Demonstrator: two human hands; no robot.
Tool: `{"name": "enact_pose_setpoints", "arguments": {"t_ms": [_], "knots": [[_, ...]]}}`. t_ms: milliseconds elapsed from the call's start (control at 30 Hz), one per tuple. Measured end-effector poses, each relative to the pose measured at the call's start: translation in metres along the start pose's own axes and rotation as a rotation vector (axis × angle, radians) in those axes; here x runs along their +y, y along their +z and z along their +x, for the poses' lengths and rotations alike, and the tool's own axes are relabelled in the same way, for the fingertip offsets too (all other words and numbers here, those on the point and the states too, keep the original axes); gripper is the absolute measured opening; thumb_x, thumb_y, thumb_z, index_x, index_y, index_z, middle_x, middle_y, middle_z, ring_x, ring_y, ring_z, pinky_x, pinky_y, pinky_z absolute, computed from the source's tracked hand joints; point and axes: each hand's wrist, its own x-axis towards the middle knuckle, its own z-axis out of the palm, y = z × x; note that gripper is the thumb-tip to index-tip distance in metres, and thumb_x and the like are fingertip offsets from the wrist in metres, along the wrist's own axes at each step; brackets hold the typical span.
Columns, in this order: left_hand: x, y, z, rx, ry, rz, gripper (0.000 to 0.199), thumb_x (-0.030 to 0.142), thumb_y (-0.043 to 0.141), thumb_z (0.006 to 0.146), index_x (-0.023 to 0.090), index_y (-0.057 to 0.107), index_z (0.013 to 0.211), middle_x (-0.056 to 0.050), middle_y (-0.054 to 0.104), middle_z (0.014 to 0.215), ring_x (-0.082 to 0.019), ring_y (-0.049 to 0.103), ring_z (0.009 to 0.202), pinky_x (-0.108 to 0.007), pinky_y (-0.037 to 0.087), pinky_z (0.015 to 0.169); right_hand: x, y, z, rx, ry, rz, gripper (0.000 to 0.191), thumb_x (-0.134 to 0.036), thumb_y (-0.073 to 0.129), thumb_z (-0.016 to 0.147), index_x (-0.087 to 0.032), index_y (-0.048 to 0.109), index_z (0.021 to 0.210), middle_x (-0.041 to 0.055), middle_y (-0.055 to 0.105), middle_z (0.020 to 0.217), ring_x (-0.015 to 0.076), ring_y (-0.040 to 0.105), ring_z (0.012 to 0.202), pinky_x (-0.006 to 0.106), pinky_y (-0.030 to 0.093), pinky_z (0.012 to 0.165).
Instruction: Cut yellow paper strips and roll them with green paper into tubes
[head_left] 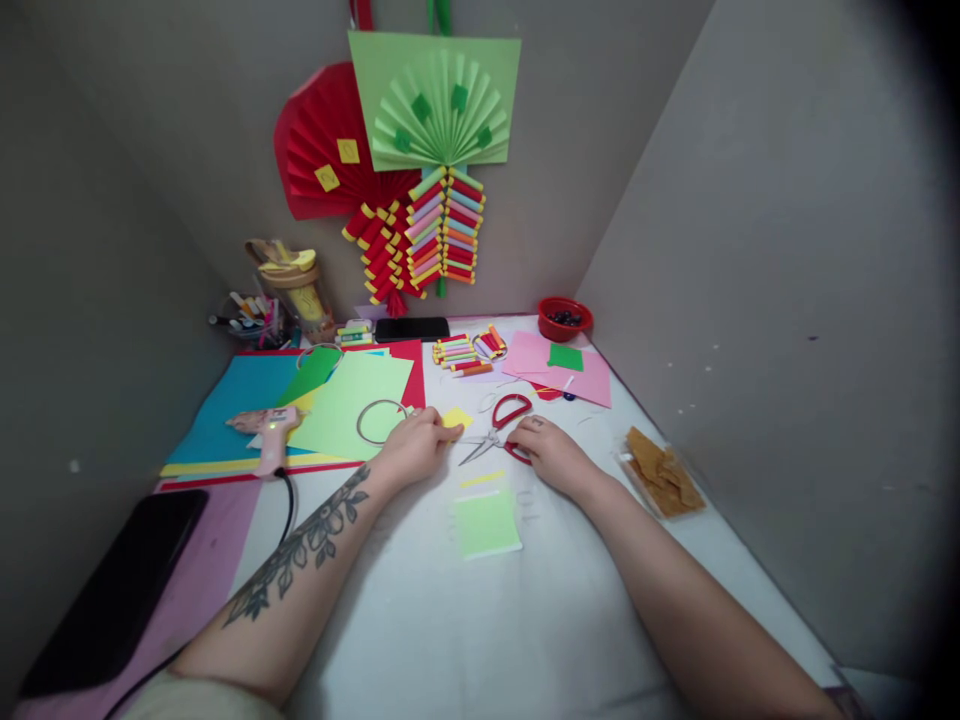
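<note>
My left hand is closed, its thumb and finger pinching a small yellow paper piece at the table's middle. My right hand has its fingers on one loop of the red-handled scissors. The scissors' blades are spread and point toward my left hand. Nearer to me, between my forearms, lie a thin yellow paper strip and a light green paper square. Left of my left hand, a ring rests on light green paper.
A pink glue gun with its cord lies left on coloured sheets. A black phone, rolled paper tubes and a red bowl stand behind. Paper fans hang on the wall. A packet of brown pieces sits right.
</note>
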Motion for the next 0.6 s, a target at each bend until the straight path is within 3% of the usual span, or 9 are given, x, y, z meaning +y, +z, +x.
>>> {"name": "enact_pose_setpoints", "arguments": {"t_ms": [400, 533, 600], "knots": [[-0.002, -0.001, 0.0, -0.027, 0.009, 0.008, 0.036, 0.032, 0.037, 0.091, 0.032, 0.061, 0.118, -0.006, 0.053, 0.089, -0.017, 0.05, 0.083, -0.029, 0.038, 0.074, -0.011, 0.0, 0.002, 0.0, 0.022, 0.038, 0.026, -0.002, 0.043, 0.081, -0.019, 0.064, 0.078, 0.0068, 0.056, 0.082, 0.0187, 0.048, 0.084, 0.031, 0.04, 0.075], [-0.004, 0.0, 0.0, -0.023, 0.008, 0.001, 0.036, 0.031, 0.038, 0.09, 0.033, 0.061, 0.118, -0.006, 0.053, 0.09, -0.017, 0.05, 0.082, -0.029, 0.039, 0.074, -0.02, -0.016, -0.006, 0.021, 0.13, 0.091, 0.019, -0.006, 0.044, 0.081, -0.018, 0.058, 0.086, 0.0064, 0.057, 0.086, 0.0192, 0.05, 0.086, 0.032, 0.041, 0.077], [-0.005, 0.001, 0.0, -0.026, 0.016, -0.002, 0.036, 0.029, 0.038, 0.09, 0.034, 0.06, 0.119, -0.005, 0.053, 0.09, -0.017, 0.051, 0.082, -0.029, 0.039, 0.075, -0.024, -0.026, -0.013, -0.077, 0.126, 0.121, 0.011, -0.013, 0.053, 0.079, -0.019, 0.056, 0.087, 0.0055, 0.057, 0.088, 0.0194, 0.051, 0.087, 0.031, 0.041, 0.076]]}}
